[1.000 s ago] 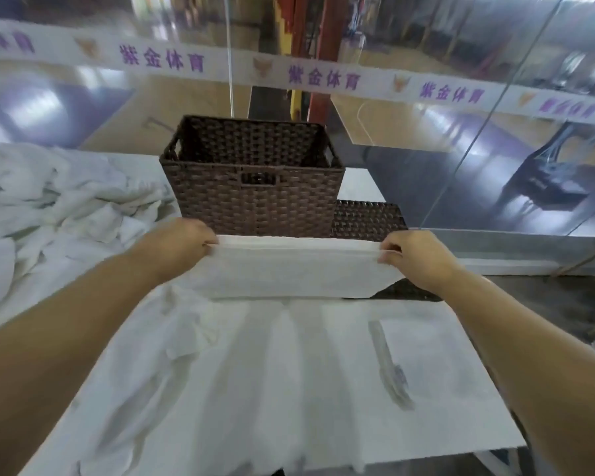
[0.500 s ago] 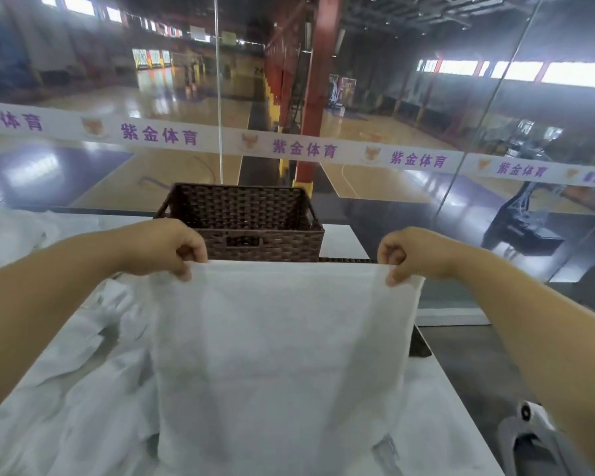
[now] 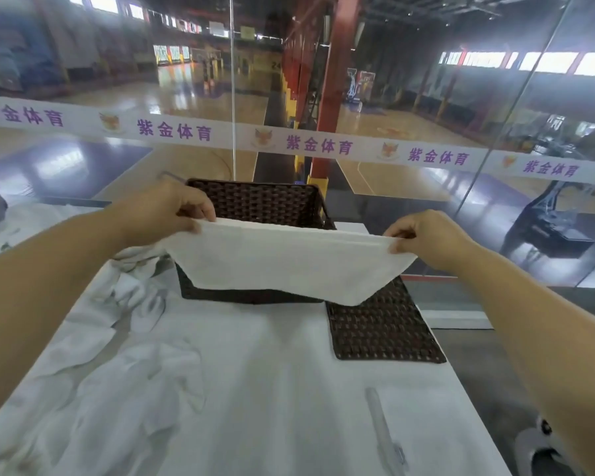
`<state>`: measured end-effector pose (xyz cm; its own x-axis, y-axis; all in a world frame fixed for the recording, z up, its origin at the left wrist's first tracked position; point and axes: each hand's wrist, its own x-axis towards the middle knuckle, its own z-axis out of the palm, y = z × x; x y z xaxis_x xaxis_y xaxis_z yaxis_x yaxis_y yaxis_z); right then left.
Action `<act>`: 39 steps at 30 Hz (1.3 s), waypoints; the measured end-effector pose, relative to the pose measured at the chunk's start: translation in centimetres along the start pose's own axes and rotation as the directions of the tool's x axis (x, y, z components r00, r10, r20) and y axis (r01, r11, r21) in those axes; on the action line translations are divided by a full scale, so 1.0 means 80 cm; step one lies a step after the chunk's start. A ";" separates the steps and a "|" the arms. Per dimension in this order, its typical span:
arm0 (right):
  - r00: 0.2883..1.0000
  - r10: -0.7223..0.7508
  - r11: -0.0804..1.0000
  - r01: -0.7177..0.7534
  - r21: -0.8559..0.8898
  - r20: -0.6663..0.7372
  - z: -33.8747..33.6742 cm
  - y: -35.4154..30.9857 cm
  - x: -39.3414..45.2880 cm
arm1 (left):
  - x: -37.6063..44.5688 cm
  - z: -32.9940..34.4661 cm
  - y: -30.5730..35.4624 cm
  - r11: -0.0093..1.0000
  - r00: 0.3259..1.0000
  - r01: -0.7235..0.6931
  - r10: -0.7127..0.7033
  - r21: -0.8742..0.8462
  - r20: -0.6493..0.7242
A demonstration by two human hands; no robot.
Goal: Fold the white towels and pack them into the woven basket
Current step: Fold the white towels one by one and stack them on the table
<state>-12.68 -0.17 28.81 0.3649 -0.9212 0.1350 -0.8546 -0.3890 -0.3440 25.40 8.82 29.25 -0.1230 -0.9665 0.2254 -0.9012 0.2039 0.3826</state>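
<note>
At twelve o'clock over the woven basket (image 3: 258, 204), left hand (image 3: 172, 209) and right hand (image 3: 426, 238) each keep a pinching grip on the white towel (image 3: 282, 262); level both corners before folding.

A glass wall (image 3: 426, 97) stood beyond the table (image 3: 289, 372), crossed by a white banner (image 3: 220, 134) with purple characters. Behind it lay a shiny wooden court floor (image 3: 193, 97), a red pillar (image 3: 334, 80), and bright windows (image 3: 547, 61) far right.

The white-covered surface (image 3: 289, 389) carries a woven basket (image 3: 255, 201), a flat woven lid (image 3: 382, 324), crumpled towels (image 3: 93, 338) and a pen (image 3: 382, 427).
</note>
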 end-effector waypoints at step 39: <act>0.761 0.292 0.956 -0.218 -0.197 0.579 0.326 0.110 0.012 | 0.000 0.340 -0.157 0.925 0.809 0.302 -0.376 0.230 0.451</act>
<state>-10.23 -4.23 1.66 0.2419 -0.8091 -0.5356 -0.9691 -0.1735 -0.1756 25.39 2.01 0.06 0.0520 -0.9293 -0.3656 -0.9664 -0.1392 0.2163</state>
